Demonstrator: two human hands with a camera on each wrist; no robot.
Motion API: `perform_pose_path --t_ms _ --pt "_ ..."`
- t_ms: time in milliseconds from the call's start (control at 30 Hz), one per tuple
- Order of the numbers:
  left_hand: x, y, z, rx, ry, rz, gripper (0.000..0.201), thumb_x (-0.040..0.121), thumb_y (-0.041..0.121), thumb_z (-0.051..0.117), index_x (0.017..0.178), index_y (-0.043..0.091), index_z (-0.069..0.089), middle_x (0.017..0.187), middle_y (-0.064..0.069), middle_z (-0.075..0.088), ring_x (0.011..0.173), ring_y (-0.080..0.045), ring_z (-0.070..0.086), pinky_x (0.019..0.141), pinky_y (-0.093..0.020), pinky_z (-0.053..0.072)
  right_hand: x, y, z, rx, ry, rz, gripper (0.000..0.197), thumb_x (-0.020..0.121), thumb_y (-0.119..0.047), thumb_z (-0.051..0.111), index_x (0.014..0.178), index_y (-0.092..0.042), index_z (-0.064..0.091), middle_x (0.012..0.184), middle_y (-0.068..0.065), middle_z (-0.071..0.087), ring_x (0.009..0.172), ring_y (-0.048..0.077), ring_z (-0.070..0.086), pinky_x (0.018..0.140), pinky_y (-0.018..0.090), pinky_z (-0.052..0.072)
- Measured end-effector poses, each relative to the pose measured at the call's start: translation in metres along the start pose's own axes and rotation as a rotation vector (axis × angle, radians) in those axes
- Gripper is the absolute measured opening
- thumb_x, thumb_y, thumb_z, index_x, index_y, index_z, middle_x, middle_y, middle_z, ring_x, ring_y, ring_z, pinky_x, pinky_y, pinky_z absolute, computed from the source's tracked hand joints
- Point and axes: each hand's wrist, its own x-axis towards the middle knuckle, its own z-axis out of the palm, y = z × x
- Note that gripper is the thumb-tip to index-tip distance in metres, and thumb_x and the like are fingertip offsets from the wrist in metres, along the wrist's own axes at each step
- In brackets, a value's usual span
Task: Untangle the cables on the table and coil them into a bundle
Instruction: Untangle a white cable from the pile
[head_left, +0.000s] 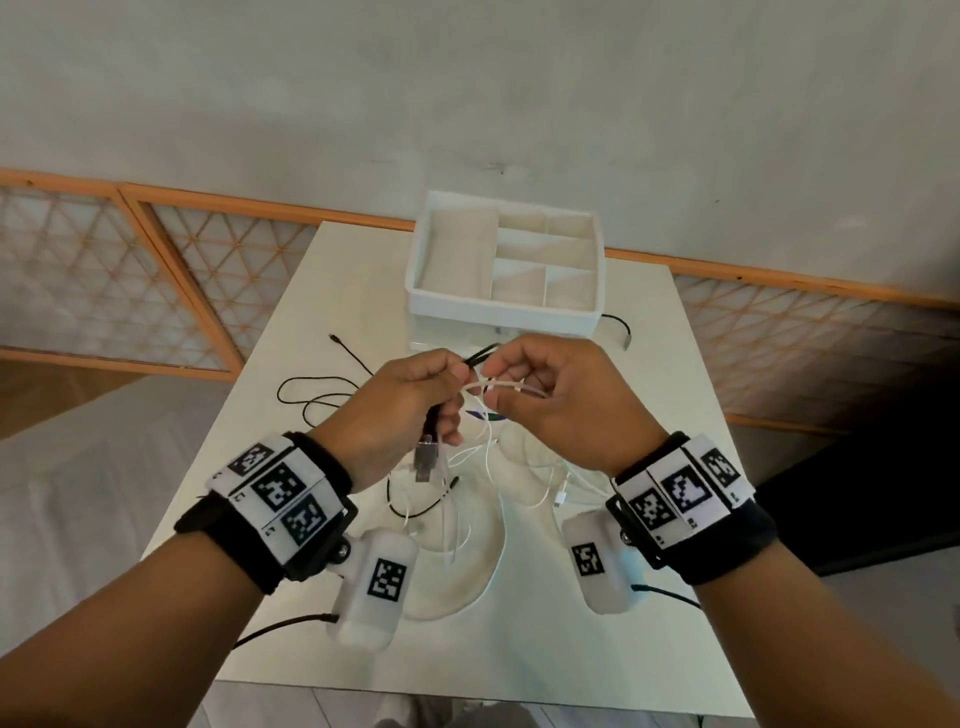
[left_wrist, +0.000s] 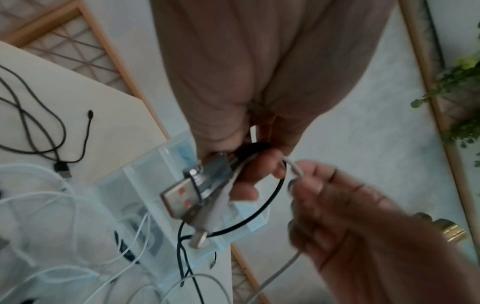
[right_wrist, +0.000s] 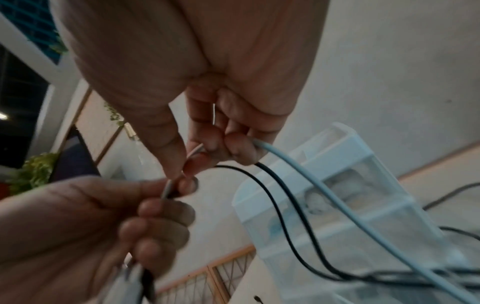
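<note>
L hand grips black cable | R hand pinches white cable | both above table

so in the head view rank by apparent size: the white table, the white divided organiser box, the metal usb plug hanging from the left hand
1. white table
2. white divided organiser box
3. metal usb plug, smallest though nearer the camera, under the left hand
</note>
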Motion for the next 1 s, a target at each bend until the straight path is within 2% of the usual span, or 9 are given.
perform_pose_path --t_ms 67,167,333,467,567,667,800,900,1000 --pt "-0.001 0.01 -0.005 0.026 0.029 0.045 0.02 0.101 0.012 0.051 0.083 0.006 0.06 0.063 -0.001 0.038 0.054 -0.014 0.035 0.056 -0.028 0.043 0.0 0.024 -0.002 -0.082 -0.001 0.068 0.008 0.082 -0.018 0.078 0.081 -0.022 0.071 0.079 0.004 0.072 0.074 0.03 0.066 0.074 0.042 0.057" --pt "-0.007 0.032 -0.016 0.074 0.079 0.144 0.015 0.09 0.026 0.064 0.08 0.014 0.064 0.062 0.005 0.041 0.053 -0.011 0.04 0.059 -0.027 0.045 -0.008 0.078 -0.011 -0.342 -0.079 0.248 0.027 0.088 -0.023 0.069 0.063 -0.025 0.06 0.066 -0.004 0.063 0.075 0.029 0.067 0.073 0.036 0.052" --pt "0.0 0.04 -0.041 0.187 0.339 0.292 0.023 0.099 0.027 0.058 0.08 0.015 0.063 0.05 0.012 0.037 0.045 -0.008 0.039 0.059 -0.034 0.042 -0.006 0.114 -0.023 -0.666 -0.271 0.483 0.032 0.102 -0.028 0.046 0.097 -0.013 0.074 0.097 0.005 0.07 0.098 0.026 0.066 0.077 0.028 0.041" --pt "0.013 0.008 -0.034 0.386 0.458 0.178 0.028 0.101 0.032 0.053 0.086 0.01 0.061 0.057 0.001 0.043 0.042 -0.009 0.047 0.064 -0.046 0.046 0.027 0.046 -0.051 -0.312 0.047 0.168 0.033 0.102 -0.032 0.051 0.081 -0.02 0.074 0.079 -0.005 0.073 0.077 0.018 0.071 0.077 0.028 0.053" --pt "0.017 -0.004 -0.028 0.352 0.596 0.096 0.03 0.101 0.034 0.051 0.083 0.011 0.058 0.058 -0.003 0.042 0.045 -0.02 0.047 0.056 -0.038 0.044 0.04 -0.007 -0.085 0.066 0.314 -0.059 0.022 0.096 -0.022 0.062 0.079 -0.018 0.074 0.069 -0.003 0.071 0.06 0.016 0.065 0.066 0.031 0.057" --pt "0.016 0.001 -0.03 0.17 0.73 0.071 0.028 0.103 0.031 0.048 0.083 0.012 0.054 0.06 -0.004 0.037 0.046 -0.023 0.042 0.043 -0.028 0.04 0.041 0.013 -0.105 0.014 0.399 -0.02 0.024 0.086 -0.036 0.072 0.072 -0.017 0.073 0.068 0.002 0.071 0.061 0.014 0.06 0.065 0.035 0.052" --pt "0.014 0.025 -0.041 -0.158 0.853 0.079 0.023 0.101 0.021 0.044 0.079 0.018 0.051 0.061 0.0 0.035 0.036 -0.014 0.04 0.034 -0.023 0.036 0.023 0.092 -0.093 -0.455 0.038 0.37 0.031 0.084 -0.041 0.075 0.067 -0.017 0.067 0.069 -0.003 0.065 0.075 0.018 0.064 0.066 0.026 0.04" --pt "0.013 0.042 -0.046 -0.284 0.897 0.1 0.025 0.101 0.024 0.044 0.076 0.02 0.049 0.058 0.004 0.038 0.034 -0.012 0.039 0.033 -0.021 0.038 0.002 0.131 -0.075 -0.519 -0.185 0.568 0.025 0.089 -0.041 0.07 0.083 -0.017 0.073 0.088 0.002 0.071 0.094 0.025 0.07 0.075 0.023 0.047" --pt "0.014 0.049 -0.036 -0.2 0.811 0.171 0.025 0.101 0.027 0.048 0.077 0.019 0.051 0.057 0.006 0.041 0.04 -0.012 0.038 0.036 -0.021 0.036 0.001 0.121 -0.067 -0.321 -0.056 0.588 0.024 0.096 -0.034 0.061 0.086 -0.015 0.072 0.091 0.009 0.076 0.066 0.018 0.073 0.047 0.018 0.046"
